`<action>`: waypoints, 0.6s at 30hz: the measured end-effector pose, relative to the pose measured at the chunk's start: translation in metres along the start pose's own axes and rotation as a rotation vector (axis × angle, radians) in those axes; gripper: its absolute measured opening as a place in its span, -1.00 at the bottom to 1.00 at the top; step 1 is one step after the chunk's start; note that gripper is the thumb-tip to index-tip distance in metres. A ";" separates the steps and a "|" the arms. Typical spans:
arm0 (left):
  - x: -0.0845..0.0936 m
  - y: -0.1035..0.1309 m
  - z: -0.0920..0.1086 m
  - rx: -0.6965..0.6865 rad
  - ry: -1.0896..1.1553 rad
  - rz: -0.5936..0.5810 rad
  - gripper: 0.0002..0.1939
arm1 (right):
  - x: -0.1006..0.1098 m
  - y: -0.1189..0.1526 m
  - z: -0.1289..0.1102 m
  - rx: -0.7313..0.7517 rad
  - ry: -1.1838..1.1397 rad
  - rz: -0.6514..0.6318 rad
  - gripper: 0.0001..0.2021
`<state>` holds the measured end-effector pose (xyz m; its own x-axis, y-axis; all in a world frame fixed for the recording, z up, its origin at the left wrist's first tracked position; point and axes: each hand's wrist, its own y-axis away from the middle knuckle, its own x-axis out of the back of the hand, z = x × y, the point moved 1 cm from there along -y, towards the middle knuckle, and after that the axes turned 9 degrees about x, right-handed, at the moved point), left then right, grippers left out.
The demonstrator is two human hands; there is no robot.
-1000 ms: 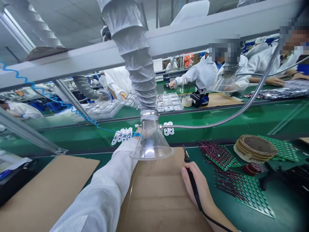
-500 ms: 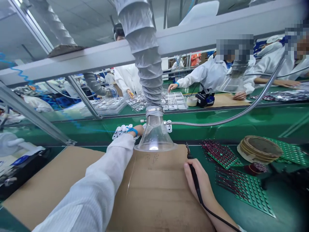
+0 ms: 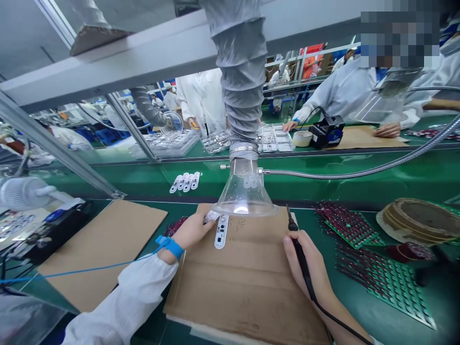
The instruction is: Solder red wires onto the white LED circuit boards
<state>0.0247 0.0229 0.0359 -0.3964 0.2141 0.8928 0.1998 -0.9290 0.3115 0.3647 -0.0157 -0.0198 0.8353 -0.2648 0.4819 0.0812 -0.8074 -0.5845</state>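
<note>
My left hand (image 3: 192, 229), with a blue wrist strap (image 3: 170, 247), pinches a small white circuit board (image 3: 211, 217) at the back left of the cardboard sheet (image 3: 247, 282). Beside it, a second white strip-shaped board (image 3: 221, 233) lies on the cardboard, its far end under the rim of the clear fume hood (image 3: 246, 194). At the sheet's right edge, my right hand (image 3: 305, 261) is wrapped round a black soldering iron (image 3: 301, 256), its tip pointing away from me. Several similar white boards (image 3: 184, 182) lie in a row on the green ledge.
Green boards with dark red wires (image 3: 388, 278) and a round brown tape-like roll (image 3: 420, 220) lie at the right. A metal hose (image 3: 345, 175) crosses in front of the ledge. Another cardboard sheet (image 3: 104, 249) and a white fan (image 3: 25, 194) are at the left. Co-workers in white (image 3: 330, 93) sit across the bench.
My left hand has come back from the row of white boards on the ledge to the cardboard, bringing boards with it. My right hand still holds the soldering iron. The view has shifted.
</note>
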 end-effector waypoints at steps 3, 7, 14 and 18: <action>0.009 -0.006 -0.012 0.068 -0.034 0.053 -0.39 | 0.001 -0.001 0.000 -0.007 0.003 0.008 -0.73; 0.013 -0.005 -0.027 0.081 0.008 0.049 -0.40 | 0.002 -0.002 0.000 0.000 -0.001 0.008 -0.74; -0.020 -0.001 0.003 -0.167 0.210 -0.105 -0.66 | 0.000 -0.001 0.002 0.002 0.004 0.015 -0.73; -0.018 -0.016 0.019 -0.244 0.208 -0.114 -0.65 | 0.001 -0.001 0.004 -0.002 0.021 0.021 -0.74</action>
<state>0.0454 0.0396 0.0209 -0.5829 0.2776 0.7637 -0.0667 -0.9530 0.2955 0.3681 -0.0135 -0.0215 0.8249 -0.2927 0.4835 0.0629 -0.8026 -0.5932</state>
